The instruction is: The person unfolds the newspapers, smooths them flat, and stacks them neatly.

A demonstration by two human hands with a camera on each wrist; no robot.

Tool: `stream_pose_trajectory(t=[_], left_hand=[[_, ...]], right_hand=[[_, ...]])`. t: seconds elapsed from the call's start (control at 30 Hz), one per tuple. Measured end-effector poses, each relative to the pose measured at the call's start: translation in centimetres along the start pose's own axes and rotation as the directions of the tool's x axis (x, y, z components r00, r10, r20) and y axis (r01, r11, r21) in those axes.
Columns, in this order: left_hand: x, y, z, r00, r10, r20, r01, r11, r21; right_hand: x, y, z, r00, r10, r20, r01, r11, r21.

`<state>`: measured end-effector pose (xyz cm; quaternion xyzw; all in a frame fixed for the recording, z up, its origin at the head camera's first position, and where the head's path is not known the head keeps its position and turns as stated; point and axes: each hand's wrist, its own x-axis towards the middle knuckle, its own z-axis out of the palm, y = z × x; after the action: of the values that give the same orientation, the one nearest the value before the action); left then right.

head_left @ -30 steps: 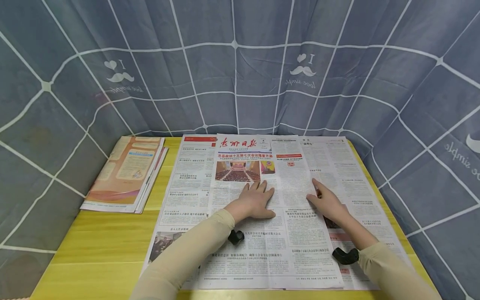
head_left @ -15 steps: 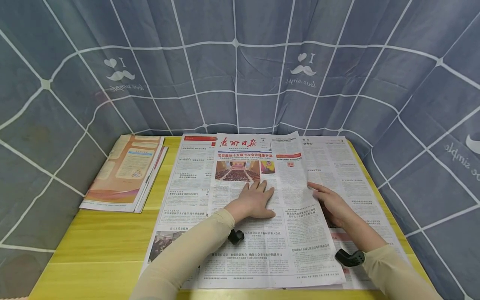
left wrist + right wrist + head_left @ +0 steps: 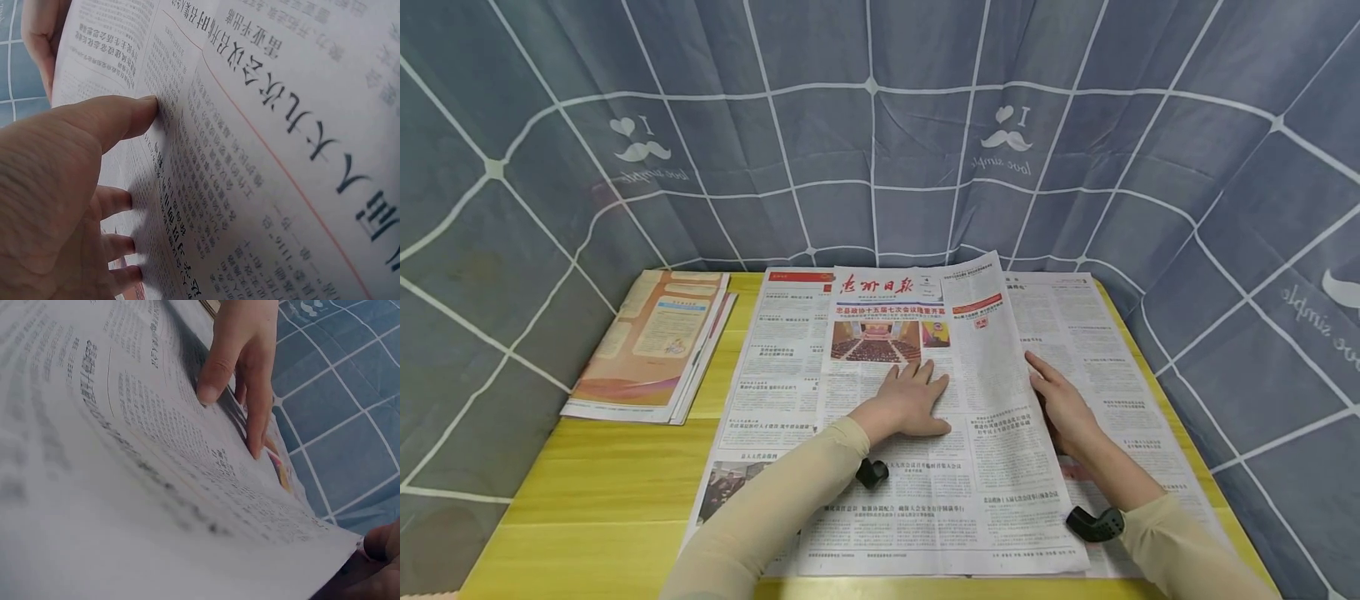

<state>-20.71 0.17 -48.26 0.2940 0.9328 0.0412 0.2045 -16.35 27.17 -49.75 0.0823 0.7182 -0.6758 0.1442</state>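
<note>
A newspaper [image 3: 880,500] with a red masthead lies in front of me. My left hand [image 3: 910,404] rests on its middle with fingers spread; the left wrist view shows the thumb [image 3: 128,115] and fingertips against the printed page. At the paper's right edge, my right hand [image 3: 1067,412] pinches the border of the page, which stands raised and bowed there. In the right wrist view, the right hand [image 3: 381,562] shows only at the lower right corner, at the page's edge, so most of its fingers are hidden.
More newspaper sheets lie underneath, showing at the left [image 3: 775,367] and right as a sheet [image 3: 1105,358]. A stack of folded printed papers [image 3: 647,346] sits on the left of the yellow wooden table [image 3: 595,483]. A grey checked curtain [image 3: 917,142] encloses the back and sides.
The right part of the top page has risen, its upper corner lifting and its edge bowing. My right hand shifted slightly at that edge; the left hand stays put.
</note>
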Motion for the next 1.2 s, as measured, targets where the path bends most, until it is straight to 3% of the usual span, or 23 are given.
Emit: stream_pose_trajectory(t=[0.3, 0.47, 0.6, 0.7, 0.77, 0.83, 0.97, 1.03, 1.1, 1.2], left_hand=[[0.0, -0.1, 0.0, 1.000, 0.006, -0.003, -0.006, 1.000, 0.000], [0.0, -0.1, 0.1, 1.000, 0.013, -0.012, -0.013, 1.000, -0.010], [0.1, -0.1, 0.2, 1.000, 0.003, -0.022, -0.005, 0.996, -0.087], [0.4, 0.2, 0.4, 0.997, -0.017, -0.074, 0.001, 0.976, -0.218], [0.7, 0.6, 0.3, 0.991, -0.019, -0.134, -0.028, 0.939, -0.341], [1.0, 1.2, 0.2, 0.982, -0.013, -0.191, -0.079, 0.881, -0.466], [1.1, 2.6, -0.2, 0.970, 0.006, -0.241, -0.169, 0.728, -0.664], [1.1, 3.2, -0.2, 0.967, 0.002, -0.254, -0.190, 0.669, -0.718], [1.0, 3.6, -0.3, 0.963, -0.014, -0.269, -0.200, 0.633, -0.748], [0.9, 4.0, -0.3, 0.956, -0.044, -0.289, -0.204, 0.605, -0.770]], right_hand=[[-0.6, 0.0, 0.7, 0.999, -0.002, 0.052, -0.001, 0.998, 0.070], [-0.6, 0.0, 1.2, 0.998, -0.056, -0.004, 0.056, 0.998, -0.010], [-0.6, 0.1, 1.7, 0.990, -0.139, -0.029, 0.135, 0.985, -0.108], [-0.5, -0.1, 2.1, 0.984, -0.176, -0.019, 0.173, 0.976, -0.132], [-0.5, -0.3, 2.4, 0.983, -0.183, -0.015, 0.180, 0.976, -0.120], [-0.5, -0.5, 2.8, 0.982, -0.187, -0.001, 0.186, 0.977, -0.099], [-0.3, -1.0, 3.6, 0.981, -0.190, 0.025, 0.192, 0.979, -0.075], [-0.2, -1.2, 4.0, 0.980, -0.194, 0.047, 0.198, 0.977, -0.085], [-0.2, -1.4, 4.3, 0.979, -0.198, 0.059, 0.203, 0.974, -0.101], [-0.1, -1.5, 4.6, 0.975, -0.206, 0.079, 0.215, 0.968, -0.131]])
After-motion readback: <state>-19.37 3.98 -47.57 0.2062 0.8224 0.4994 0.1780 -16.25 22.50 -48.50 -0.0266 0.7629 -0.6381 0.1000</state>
